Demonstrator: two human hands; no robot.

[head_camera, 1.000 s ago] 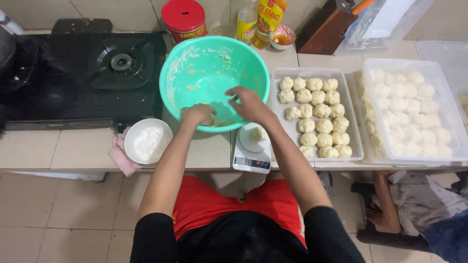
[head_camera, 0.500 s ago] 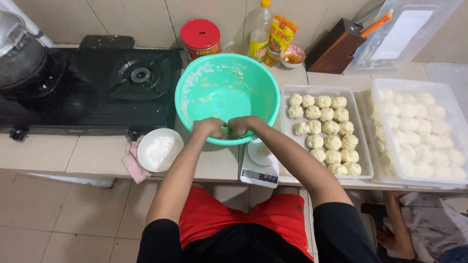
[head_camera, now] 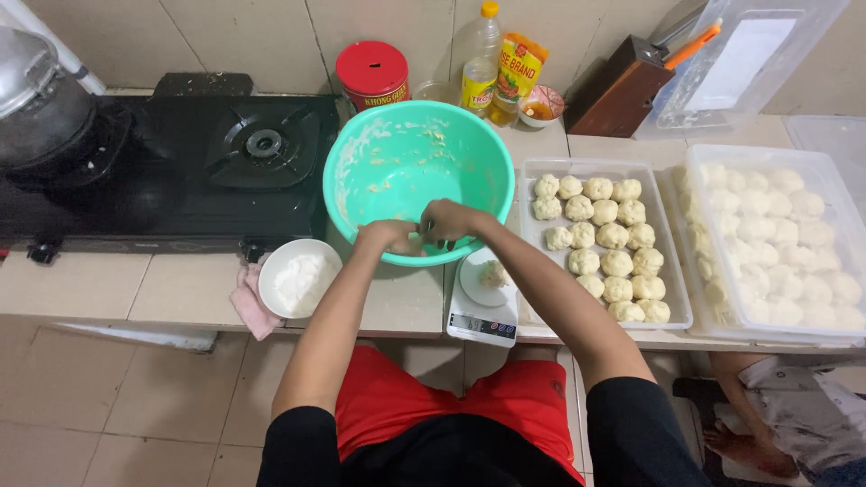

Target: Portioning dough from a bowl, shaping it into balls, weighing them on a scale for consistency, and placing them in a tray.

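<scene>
Here we list the counter as it stands. Item: our left hand point(head_camera: 386, 236) and right hand point(head_camera: 451, 221), fingers curled and meeting at the near rim of the teal mixing bowl point(head_camera: 361, 171); they seem to pinch a small bit of dough between them, though we cannot tell how much either one grips. Handling note: we judge it best to keep the work over the bowl, so scraps fall inside. Item: digital scale point(head_camera: 484, 302) at the counter's front edge, just right of the bowl, with a dough lump point(head_camera: 492, 273) on its plate. Item: tray of dough balls point(head_camera: 603, 236) beyond the scale; a larger clear tub point(head_camera: 816, 171) at the right end. Item: white bowl of flour point(head_camera: 299, 279) on a pink cloth point(head_camera: 245, 303), front left. Obstruction: gas stove point(head_camera: 216, 171) touching the bowl's left side; bottles point(head_camera: 478, 63) and red tin point(head_camera: 372, 72) behind.
</scene>
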